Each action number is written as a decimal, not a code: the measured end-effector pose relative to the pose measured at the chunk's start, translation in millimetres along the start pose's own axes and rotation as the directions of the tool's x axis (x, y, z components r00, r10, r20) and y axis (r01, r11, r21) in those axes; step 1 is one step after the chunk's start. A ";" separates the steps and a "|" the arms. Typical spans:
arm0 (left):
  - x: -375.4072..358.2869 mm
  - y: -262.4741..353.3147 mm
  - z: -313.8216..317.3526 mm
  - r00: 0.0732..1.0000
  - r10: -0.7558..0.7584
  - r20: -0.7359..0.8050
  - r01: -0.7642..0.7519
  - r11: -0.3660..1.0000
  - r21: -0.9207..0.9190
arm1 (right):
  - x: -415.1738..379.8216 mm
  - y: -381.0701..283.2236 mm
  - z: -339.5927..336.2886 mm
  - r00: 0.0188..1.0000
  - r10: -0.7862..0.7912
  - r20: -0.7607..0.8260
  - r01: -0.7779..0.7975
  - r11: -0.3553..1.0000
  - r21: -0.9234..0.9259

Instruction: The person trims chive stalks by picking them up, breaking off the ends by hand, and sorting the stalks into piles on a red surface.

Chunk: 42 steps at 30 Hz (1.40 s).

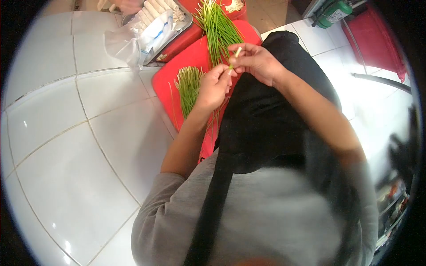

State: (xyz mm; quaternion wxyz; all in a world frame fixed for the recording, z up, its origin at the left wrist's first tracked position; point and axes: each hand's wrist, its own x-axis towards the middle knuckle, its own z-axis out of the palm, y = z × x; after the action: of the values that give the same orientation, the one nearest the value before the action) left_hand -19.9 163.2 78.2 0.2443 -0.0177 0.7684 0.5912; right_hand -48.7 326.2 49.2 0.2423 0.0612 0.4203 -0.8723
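Note:
Green stalks with pale ends lie in two bunches on a red surface (165, 86). The long, loose bunch (217, 33) is at the top, and the neater bunch (189, 88) lies left of my hands. My left hand (215, 86) pinches a thin green stalk just right of the neater bunch. Close against it, my right hand (257, 63) has thumb and fingers on the pale end (238, 52) of the stalk, which points upward. The lower part of the stalk is hard to make out.
At the top left, a metal tray (185, 27) holds pale rolled items and a clear plastic bag (128, 46). Part of another person's hand (128, 5) shows beyond it. A green cylinder (333, 15) and a red container (377, 40) stand at the upper right.

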 end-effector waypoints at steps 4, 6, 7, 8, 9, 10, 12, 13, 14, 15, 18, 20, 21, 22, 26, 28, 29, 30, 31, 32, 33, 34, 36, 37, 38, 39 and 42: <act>4.7 -2.0 -10.6 1.000 0.008 0.015 -0.009 0.998 0.068 | 10.2 -14.2 -21.2 0.963 -0.109 -0.248 0.094 0.993 -0.075; 21.6 -14.7 -23.5 0.999 -0.037 -0.006 0.037 0.998 -0.052 | 13.2 -21.9 -32.8 0.906 -0.180 -0.383 0.185 0.982 -0.023; 34.4 -18.1 -30.0 0.998 -0.061 -0.031 0.058 0.993 -0.101 | 11.8 -21.7 -38.2 0.909 -0.173 -0.379 0.177 0.984 -0.025; 49.6 -20.0 -36.5 0.995 -0.087 -0.055 0.078 0.986 -0.151 | 11.3 -19.3 -40.8 0.913 -0.164 -0.374 0.167 0.986 -0.027; 69.3 -19.3 -43.7 0.992 -0.107 -0.068 0.091 0.974 -0.207 | 10.4 -16.2 -38.3 0.919 -0.138 -0.369 0.132 0.990 -0.043; 91.4 -17.9 -50.1 0.988 -0.129 -0.079 0.104 0.959 -0.263 | 7.2 -12.6 -34.7 0.925 -0.112 -0.364 0.097 0.994 -0.059; 133.5 -6.8 -58.2 0.980 -0.132 -0.146 0.072 0.931 -0.357 | 1.9 -8.7 -29.3 0.930 -0.080 -0.360 0.050 0.994 -0.094; 156.7 -3.2 -63.6 0.978 -0.128 -0.163 0.071 0.945 -0.319 | 0.7 -9.5 -27.8 0.930 -0.074 -0.360 0.036 0.993 -0.113; 179.0 -0.2 -68.8 0.976 -0.125 -0.179 0.071 0.957 -0.281 | 0.2 -11.2 -26.5 0.930 -0.067 -0.360 0.020 0.991 -0.131; 198.8 1.7 -70.2 0.968 -0.148 -0.204 0.093 0.962 -0.256 | 0.2 -12.6 -24.6 0.929 -0.074 -0.363 0.013 0.986 -0.167; 249.0 -0.7 -70.6 0.947 -0.213 -0.240 0.179 0.972 -0.155 | -3.6 -14.4 -15.8 0.938 -0.051 -0.342 -0.011 0.984 -0.178; 268.2 -8.3 -76.3 0.941 -0.255 -0.222 0.248 0.967 -0.061 | -2.4 -10.4 -12.1 0.950 -0.006 -0.312 -0.064 0.975 -0.213; 266.7 -8.5 -79.2 0.950 -0.214 -0.226 0.217 0.976 -0.010 | -1.5 -8.3 -12.1 0.955 0.022 -0.296 -0.093 0.969 -0.229; 259.6 -4.8 -84.8 0.957 -0.175 -0.229 0.189 0.981 0.039 | 0.0 -7.5 -12.3 0.961 0.021 -0.274 -0.118 0.932 -0.342; 167.3 32.6 -108.5 0.978 -0.050 -0.201 0.058 0.998 0.035 | 2.4 0.8 1.0 0.991 -0.008 -0.133 -0.089 0.705 -0.704; 133.6 17.0 -144.2 0.959 -0.011 -0.282 0.026 0.998 0.048 | 1.2 9.4 12.3 0.999 -0.008 0.052 0.045 0.658 -0.752; 115.8 3.6 -160.1 0.937 0.008 -0.350 0.015 0.998 0.063 | -0.7 14.2 17.1 0.983 0.008 0.181 0.128 0.677 -0.724; 99.0 -9.9 -175.5 0.910 0.028 -0.414 0.007 0.997 0.082 | -0.6 17.9 21.1 0.952 0.019 0.304 0.204 0.701 -0.684; 81.6 -28.6 -194.0 0.903 -0.016 -0.428 0.082 0.987 0.137 | -0.1 20.7 23.0 0.926 0.000 0.378 0.288 0.650 -0.704; 66.6 -43.4 -205.3 0.895 -0.057 -0.442 0.156 0.969 0.190 | -0.1 22.8 22.8 0.893 -0.018 0.449 0.371 0.594 -0.714; 43.5 -45.2 -200.0 0.867 -0.108 -0.486 0.264 0.927 0.267 | 0.6 24.0 22.0 0.854 -0.033 0.519 0.454 0.534 -0.714; 18.3 -45.2 -192.1 0.835 -0.151 -0.529 0.369 0.867 0.334 | 1.4 24.6 21.1 0.811 -0.043 0.584 0.532 0.469 -0.705; -5.8 -79.4 -188.1 0.892 -0.127 -0.433 0.366 0.765 0.530 | 7.4 21.8 16.3 0.898 0.223 0.378 0.252 0.443 -0.860; -14.7 -85.9 -178.8 0.867 -0.114 -0.486 0.399 0.743 0.538 | 9.9 20.5 15.3 0.902 0.349 0.255 0.104 0.398 -0.912; -19.9 -92.6 -164.6 0.839 -0.097 -0.535 0.430 0.720 0.545 | 9.8 22.4 15.6 0.915 0.270 0.299 0.162 0.435 -0.886; -21.0 -99.6 -153.6 0.811 -0.078 -0.580 0.461 0.697 0.550 | 8.2 25.2 15.2 0.922 0.188 0.339 0.220 0.467 -0.857; -12.2 -139.7 -145.1 0.810 -0.117 -0.575 0.438 0.772 0.461 | 5.2 31.8 15.3 0.938 0.081 0.338 0.260 0.482 -0.836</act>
State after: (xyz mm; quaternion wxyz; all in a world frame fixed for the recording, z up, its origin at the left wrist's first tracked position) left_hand -16.5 -15.1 -16.3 0.1113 -0.2187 0.9339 0.2602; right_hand -36.7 295.8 35.0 0.2600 -0.2401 0.7587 -0.5470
